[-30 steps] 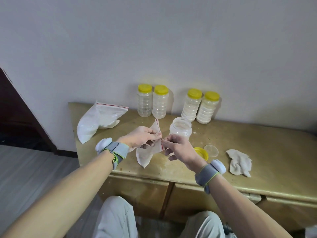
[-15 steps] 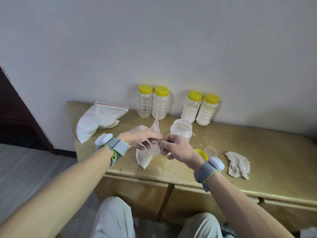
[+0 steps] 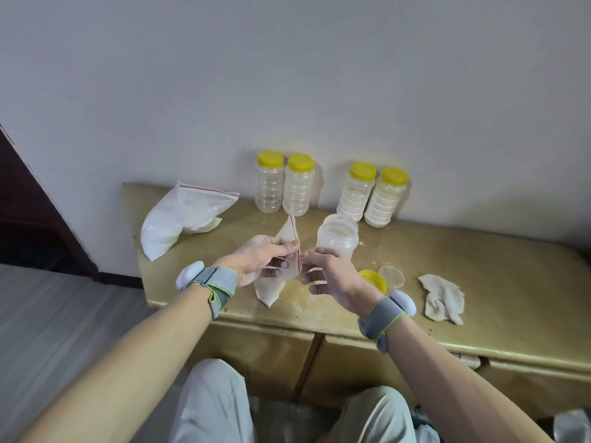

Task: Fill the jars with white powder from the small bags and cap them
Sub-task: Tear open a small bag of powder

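My left hand (image 3: 260,259) pinches a small zip bag (image 3: 271,290) with a red line along its mouth, held upright over the table's front. My right hand (image 3: 334,278) meets it from the right, its thumb and forefinger pinching the bag's zip edge. Just behind my hands stands an open clear jar (image 3: 337,236) with some white powder inside. Its yellow lid (image 3: 375,279) lies behind my right wrist, next to a clear round disc (image 3: 391,276). Along the wall stand capped jars: two clear ones (image 3: 270,183) and two powder-filled ones (image 3: 385,198).
A big zip bag of white powder (image 3: 176,219) lies at the left end of the golden cabinet top (image 3: 495,276). A crumpled whitish cloth (image 3: 443,297) lies at the right. Drawers run under the front edge, and my knees are below.
Both hands stay on the small bag's mouth, working at the zip edge. My right fingers have spread a little. The view has shifted slightly.
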The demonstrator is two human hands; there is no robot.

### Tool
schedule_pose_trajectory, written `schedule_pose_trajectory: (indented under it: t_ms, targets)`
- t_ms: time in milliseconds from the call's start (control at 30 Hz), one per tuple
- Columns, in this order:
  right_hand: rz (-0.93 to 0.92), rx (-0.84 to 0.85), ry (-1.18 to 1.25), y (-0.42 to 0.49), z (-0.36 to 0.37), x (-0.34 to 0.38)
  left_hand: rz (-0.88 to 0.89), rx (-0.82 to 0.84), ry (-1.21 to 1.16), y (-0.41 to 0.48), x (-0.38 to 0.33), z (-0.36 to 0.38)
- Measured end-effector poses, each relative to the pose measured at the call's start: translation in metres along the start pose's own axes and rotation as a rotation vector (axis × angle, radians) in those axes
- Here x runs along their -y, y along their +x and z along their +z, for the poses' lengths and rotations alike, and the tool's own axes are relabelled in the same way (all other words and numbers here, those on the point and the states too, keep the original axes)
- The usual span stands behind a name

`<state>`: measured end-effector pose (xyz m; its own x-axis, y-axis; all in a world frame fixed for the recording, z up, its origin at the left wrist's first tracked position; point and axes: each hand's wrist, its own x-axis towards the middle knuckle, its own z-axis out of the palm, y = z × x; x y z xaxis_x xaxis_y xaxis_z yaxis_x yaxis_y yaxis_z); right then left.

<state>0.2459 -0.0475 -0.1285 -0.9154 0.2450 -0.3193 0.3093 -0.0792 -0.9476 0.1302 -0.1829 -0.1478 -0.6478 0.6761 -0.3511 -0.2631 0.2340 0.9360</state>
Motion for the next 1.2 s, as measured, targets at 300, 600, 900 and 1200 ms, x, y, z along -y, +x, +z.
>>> schedule_pose_trajectory:
  t_ms: [300,600,900,1200]
  targets:
    - [-0.023,-0.016,-0.074,0.005,0.008,0.002,0.032,-0.076,0.101,-0.008,-0.006,-0.013]
    - [-0.048,-0.041,-0.152,0.005,0.008,0.005,0.023,-0.072,0.237,-0.006,-0.015,-0.009]
    - [-0.052,-0.045,-0.162,0.004,0.002,0.002,0.037,-0.084,0.262,-0.006,-0.016,-0.001]
    - [-0.113,-0.078,-0.262,0.003,-0.002,0.001,0.036,-0.054,0.244,-0.01,-0.007,-0.002]
